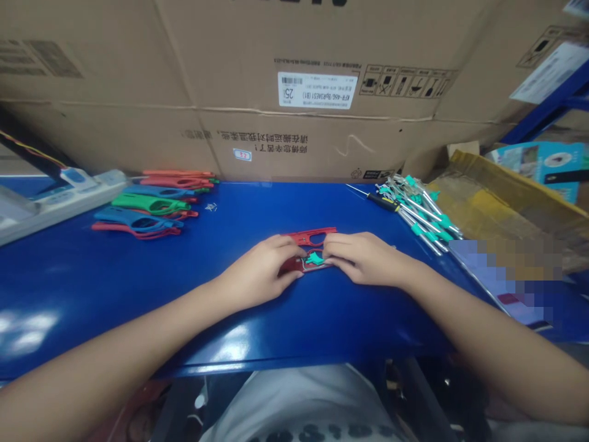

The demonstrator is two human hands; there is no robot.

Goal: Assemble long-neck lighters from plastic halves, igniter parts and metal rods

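Observation:
On the blue table, my left hand [262,267] closes its thumb and fingers around the left end of a red lighter casing half [289,265]. In that shell lies a green trigger piece [315,259] with thin wires beside it. My right hand [365,256] is pinched at the shell's right end, close to the green piece; its fingertips hide exactly what they grip. Just behind both hands rests a second red casing half [301,237] with an oval opening, apart from the first.
Stacked coloured casings [151,202] lie left, near small screws [210,207]. A power strip [69,205] stands further left. To the right are a screwdriver [384,202] and metal tubes with green parts [426,224], beside a cardboard tray [506,209]. A large carton [230,80] walls the back.

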